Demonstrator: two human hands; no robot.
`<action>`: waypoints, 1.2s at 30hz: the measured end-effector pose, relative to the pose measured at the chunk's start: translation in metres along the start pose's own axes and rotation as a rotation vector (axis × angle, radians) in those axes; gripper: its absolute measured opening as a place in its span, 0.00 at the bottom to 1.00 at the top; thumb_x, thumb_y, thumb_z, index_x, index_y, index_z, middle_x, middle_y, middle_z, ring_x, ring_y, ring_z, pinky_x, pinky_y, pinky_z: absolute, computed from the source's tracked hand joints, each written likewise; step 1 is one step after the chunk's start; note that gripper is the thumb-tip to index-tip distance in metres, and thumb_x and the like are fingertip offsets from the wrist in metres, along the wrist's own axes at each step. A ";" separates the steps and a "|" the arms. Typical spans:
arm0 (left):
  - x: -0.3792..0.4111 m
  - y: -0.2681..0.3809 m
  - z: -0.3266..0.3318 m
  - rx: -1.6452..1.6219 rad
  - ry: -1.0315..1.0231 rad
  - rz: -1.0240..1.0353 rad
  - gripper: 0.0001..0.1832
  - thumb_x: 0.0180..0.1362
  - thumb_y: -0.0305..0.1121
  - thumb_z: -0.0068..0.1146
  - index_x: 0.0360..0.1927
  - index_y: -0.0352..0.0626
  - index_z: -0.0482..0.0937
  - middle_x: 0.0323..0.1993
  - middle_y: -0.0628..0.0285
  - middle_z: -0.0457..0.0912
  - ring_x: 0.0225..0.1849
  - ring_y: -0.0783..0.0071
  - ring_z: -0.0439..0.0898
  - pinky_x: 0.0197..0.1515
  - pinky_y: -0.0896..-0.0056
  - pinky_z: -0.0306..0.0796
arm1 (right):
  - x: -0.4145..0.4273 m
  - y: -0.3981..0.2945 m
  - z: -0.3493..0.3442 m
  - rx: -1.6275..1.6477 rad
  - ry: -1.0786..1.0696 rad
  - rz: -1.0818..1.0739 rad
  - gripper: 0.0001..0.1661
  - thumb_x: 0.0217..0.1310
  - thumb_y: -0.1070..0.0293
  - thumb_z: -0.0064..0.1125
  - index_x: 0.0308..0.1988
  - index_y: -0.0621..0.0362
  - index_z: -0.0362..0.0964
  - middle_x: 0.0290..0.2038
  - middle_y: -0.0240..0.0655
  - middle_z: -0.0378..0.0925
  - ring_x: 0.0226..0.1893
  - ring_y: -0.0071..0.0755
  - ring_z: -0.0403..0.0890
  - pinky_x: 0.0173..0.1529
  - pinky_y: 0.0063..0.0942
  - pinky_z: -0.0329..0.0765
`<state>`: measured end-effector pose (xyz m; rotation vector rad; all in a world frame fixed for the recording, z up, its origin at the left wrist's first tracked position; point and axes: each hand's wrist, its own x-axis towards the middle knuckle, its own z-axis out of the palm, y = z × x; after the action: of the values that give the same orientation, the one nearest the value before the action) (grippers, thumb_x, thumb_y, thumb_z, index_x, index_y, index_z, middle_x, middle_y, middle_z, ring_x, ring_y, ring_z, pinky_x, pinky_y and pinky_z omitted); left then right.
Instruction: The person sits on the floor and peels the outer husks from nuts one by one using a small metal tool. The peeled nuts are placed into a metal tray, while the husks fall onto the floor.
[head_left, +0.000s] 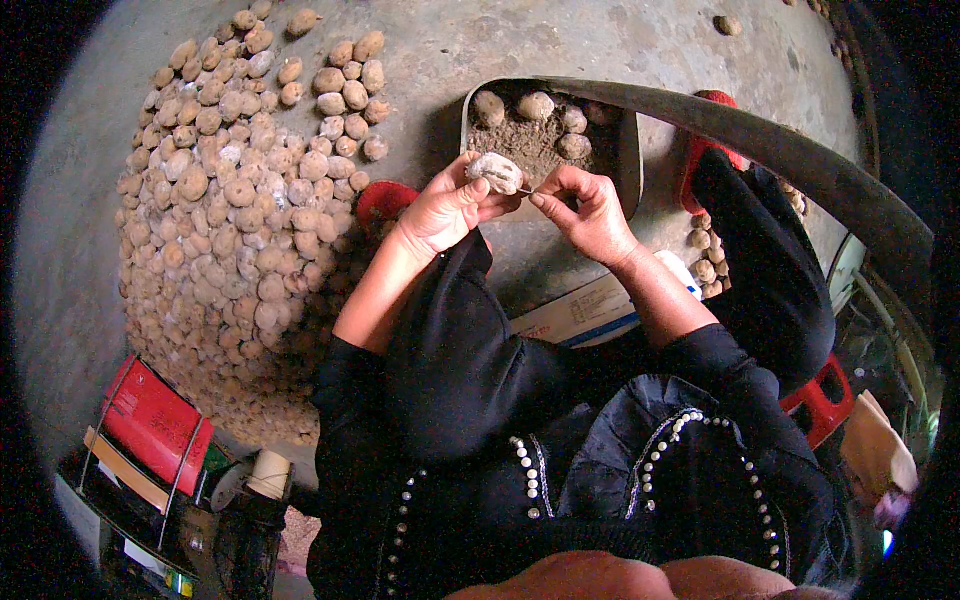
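My left hand (446, 206) holds up a pale, roundish lump (495, 173) with dark slits in its surface; its exact kind cannot be told. At the lump's right side, my right hand (581, 210) pinches a thin metal tool (527, 191) between thumb and forefinger, its tip against or close to the lump. Beneath both hands stands a rectangular tub (640, 161) with brown crumbly material (517, 142) and several round brown lumps (575, 146) in it.
A large heap of round brown lumps (240, 191) covers the floor at the left. Printed cardboard (581, 311) lies below my right forearm. A dark curved band (750, 135) crosses the upper right. A red plastic stool (825, 394) stands at the right, a bound red bundle (161, 424) at lower left.
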<state>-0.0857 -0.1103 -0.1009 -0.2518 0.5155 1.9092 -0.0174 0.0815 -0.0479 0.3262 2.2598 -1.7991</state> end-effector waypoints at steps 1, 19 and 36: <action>0.000 0.000 -0.001 0.011 -0.010 -0.001 0.23 0.52 0.33 0.57 0.51 0.43 0.66 0.49 0.53 0.72 0.52 0.60 0.72 0.56 0.54 0.65 | 0.000 -0.002 0.000 -0.001 -0.009 0.011 0.08 0.51 0.74 0.60 0.24 0.62 0.68 0.20 0.26 0.69 0.23 0.15 0.65 0.28 0.17 0.66; 0.000 -0.001 -0.002 -0.020 -0.046 -0.021 0.22 0.54 0.31 0.55 0.52 0.41 0.64 0.49 0.53 0.72 0.53 0.58 0.71 0.57 0.52 0.63 | -0.001 -0.001 0.008 -0.109 0.104 -0.048 0.06 0.51 0.73 0.59 0.25 0.62 0.69 0.20 0.39 0.74 0.21 0.26 0.75 0.27 0.25 0.71; -0.002 -0.001 -0.002 -0.026 -0.067 0.012 0.22 0.55 0.32 0.54 0.53 0.43 0.65 0.49 0.54 0.72 0.53 0.57 0.72 0.57 0.52 0.64 | 0.003 0.007 0.000 0.316 -0.017 0.133 0.06 0.53 0.72 0.59 0.26 0.61 0.70 0.22 0.23 0.71 0.25 0.13 0.68 0.30 0.16 0.68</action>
<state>-0.0845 -0.1128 -0.1017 -0.2013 0.4487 1.9299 -0.0177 0.0828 -0.0552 0.5021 1.8887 -2.0753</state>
